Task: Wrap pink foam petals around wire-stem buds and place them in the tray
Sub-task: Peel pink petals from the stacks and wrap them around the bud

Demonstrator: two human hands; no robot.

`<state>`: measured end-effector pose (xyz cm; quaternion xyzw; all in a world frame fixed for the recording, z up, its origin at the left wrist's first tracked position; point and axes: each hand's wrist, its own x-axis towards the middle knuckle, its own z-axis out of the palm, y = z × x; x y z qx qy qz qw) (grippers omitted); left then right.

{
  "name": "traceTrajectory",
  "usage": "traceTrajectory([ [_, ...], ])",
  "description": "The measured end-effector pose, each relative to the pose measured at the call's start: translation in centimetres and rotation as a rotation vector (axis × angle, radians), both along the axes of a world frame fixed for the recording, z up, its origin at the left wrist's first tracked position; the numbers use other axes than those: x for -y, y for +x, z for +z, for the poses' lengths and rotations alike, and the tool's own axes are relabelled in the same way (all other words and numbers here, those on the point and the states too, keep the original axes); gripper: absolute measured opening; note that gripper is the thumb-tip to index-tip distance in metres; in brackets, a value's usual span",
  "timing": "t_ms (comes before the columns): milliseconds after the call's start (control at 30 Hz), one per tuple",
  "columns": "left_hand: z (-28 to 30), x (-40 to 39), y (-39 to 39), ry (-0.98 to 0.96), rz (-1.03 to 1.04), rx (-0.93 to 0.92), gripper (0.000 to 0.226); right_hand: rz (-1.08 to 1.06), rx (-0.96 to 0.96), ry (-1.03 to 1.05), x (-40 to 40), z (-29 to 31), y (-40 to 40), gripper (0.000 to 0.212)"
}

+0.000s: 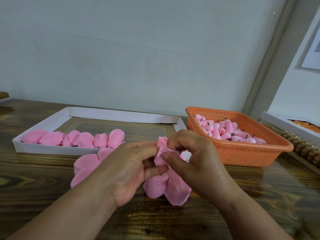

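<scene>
My left hand (131, 168) and my right hand (194, 158) meet above the table's middle, both pinching a pink foam petal (161, 149) folded around a bud that is mostly hidden by my fingers. Loose pink petals (166, 186) lie on the table under and beside my hands. The white tray (43, 149) at the left holds a row of several wrapped pink buds (83, 139) along its near wall. The orange basket (245, 153) at the right is full of unwrapped pink wire-stem buds (225, 130).
The brown wooden table (259, 196) runs up to a pale wall. At the far right edge lies a wooden beaded strip (304, 148) and a white box (294, 125) with orange pieces inside.
</scene>
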<state>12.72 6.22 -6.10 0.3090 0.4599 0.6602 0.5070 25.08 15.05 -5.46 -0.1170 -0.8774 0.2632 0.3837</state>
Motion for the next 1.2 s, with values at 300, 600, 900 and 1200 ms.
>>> traceTrajectory([
  [300,0.1,0.2,0.4,0.095,-0.061,-0.113,0.026,-0.037,-0.018,-0.051,-0.1,0.4,0.4,0.030],
  [600,0.0,0.0,0.8,0.077,0.047,-0.029,0.024,0.007,-0.066,-0.164,-0.1,0.5,0.4,0.019],
  [900,-0.1,0.1,0.5,0.014,0.042,0.014,0.033,0.068,-0.119,-0.296,-0.2,0.4,0.1,0.017],
  [1200,0.1,0.2,0.4,-0.021,-0.040,-0.024,0.038,0.197,-0.070,-0.519,-1.8,0.3,0.7,0.025],
])
